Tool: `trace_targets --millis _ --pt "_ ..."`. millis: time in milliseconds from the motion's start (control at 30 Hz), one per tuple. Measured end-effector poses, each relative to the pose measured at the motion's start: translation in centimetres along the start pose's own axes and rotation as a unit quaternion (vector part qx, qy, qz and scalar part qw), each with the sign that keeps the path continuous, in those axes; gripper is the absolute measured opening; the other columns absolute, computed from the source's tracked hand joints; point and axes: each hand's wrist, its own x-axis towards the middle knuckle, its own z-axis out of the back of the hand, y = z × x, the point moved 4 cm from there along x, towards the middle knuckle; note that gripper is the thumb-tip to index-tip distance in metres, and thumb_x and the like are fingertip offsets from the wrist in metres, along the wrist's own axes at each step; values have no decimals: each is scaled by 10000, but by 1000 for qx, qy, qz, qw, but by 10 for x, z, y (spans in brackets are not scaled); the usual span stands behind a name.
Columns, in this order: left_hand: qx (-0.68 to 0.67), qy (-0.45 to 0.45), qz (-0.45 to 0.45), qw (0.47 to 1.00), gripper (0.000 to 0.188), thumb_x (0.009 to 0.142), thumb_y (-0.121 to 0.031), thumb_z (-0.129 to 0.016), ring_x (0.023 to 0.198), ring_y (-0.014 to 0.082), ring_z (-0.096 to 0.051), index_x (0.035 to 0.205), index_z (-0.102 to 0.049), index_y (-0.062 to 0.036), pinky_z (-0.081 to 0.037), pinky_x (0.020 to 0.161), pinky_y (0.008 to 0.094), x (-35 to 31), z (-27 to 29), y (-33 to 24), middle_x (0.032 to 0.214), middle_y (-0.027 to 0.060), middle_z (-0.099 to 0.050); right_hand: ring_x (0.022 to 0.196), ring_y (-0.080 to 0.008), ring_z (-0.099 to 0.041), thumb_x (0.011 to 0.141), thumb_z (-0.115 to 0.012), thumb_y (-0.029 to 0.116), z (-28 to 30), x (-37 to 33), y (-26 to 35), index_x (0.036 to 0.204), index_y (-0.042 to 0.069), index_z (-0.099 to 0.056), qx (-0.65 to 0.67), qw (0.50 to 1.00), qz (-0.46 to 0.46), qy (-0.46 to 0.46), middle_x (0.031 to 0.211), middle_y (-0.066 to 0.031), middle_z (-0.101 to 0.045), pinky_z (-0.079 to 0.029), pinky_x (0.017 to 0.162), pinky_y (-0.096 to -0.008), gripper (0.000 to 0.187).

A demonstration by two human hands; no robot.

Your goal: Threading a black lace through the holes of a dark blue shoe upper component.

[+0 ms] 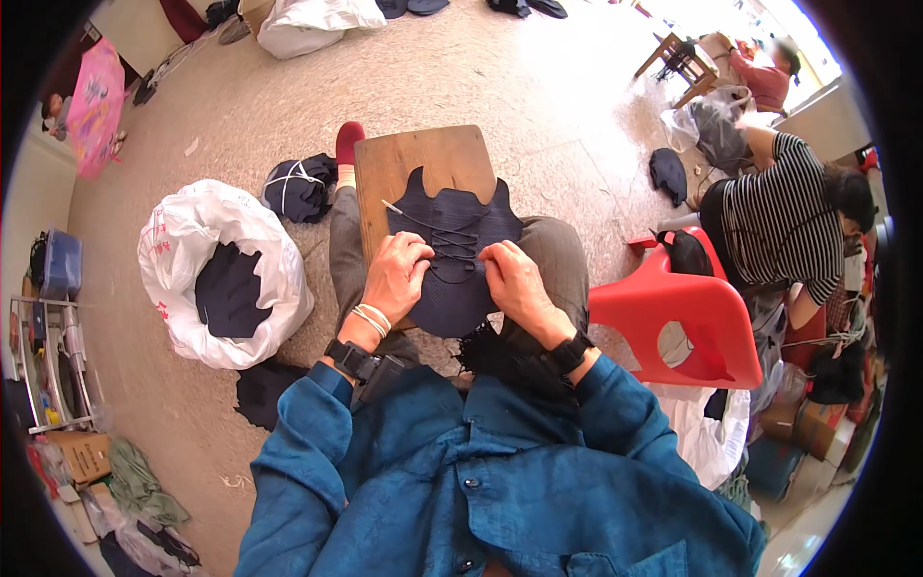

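A dark navy shoe upper lies flat across my lap and the wooden board. A black shoelace criss-crosses its middle, and a pale tip sticks out at the upper left. My left hand rests on the upper's left side, fingertips pinched at the lace. On the other side my right hand is closed, thumb and forefinger together by the lacing. The lace runs low between both sets of fingertips, which partly hide it.
On my left stand a white plastic sack of dark pieces and a tied dark bundle. A red plastic stool is close on my right. Beyond it a person in a striped top bends over. A wooden stool stands far right.
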Motion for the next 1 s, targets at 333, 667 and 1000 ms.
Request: trace_targets --millis 333,667,1000 --pt "87 6 -82 993 114 750 -101 -762 944 245 -565 844 -697 -100 -435 861 385 22 -17 -22 927 33 -603 853 -396 -633 903 -591 99 -15 5 -17 883 16 -621 -41 998 -50 23 876 -189 -628 -516 767 -478 91" --pt "169 158 -103 967 118 751 -190 -777 974 237 -546 816 -694 -138 -368 916 414 48 -32 -20 908 26 -587 879 -386 -627 893 -588 98 -15 2 -19 921 24 -626 -27 998 -46 34 897 -183 -615 -514 775 -470 88" --pt "149 121 -93 977 149 758 -177 -750 898 259 -569 767 -618 -110 -417 822 403 46 9 9 833 35 -566 862 -344 -612 845 -658 124 -8 2 -10 961 35 -576 -8 994 -67 83 879 -142 -571 -503 769 -444 168"
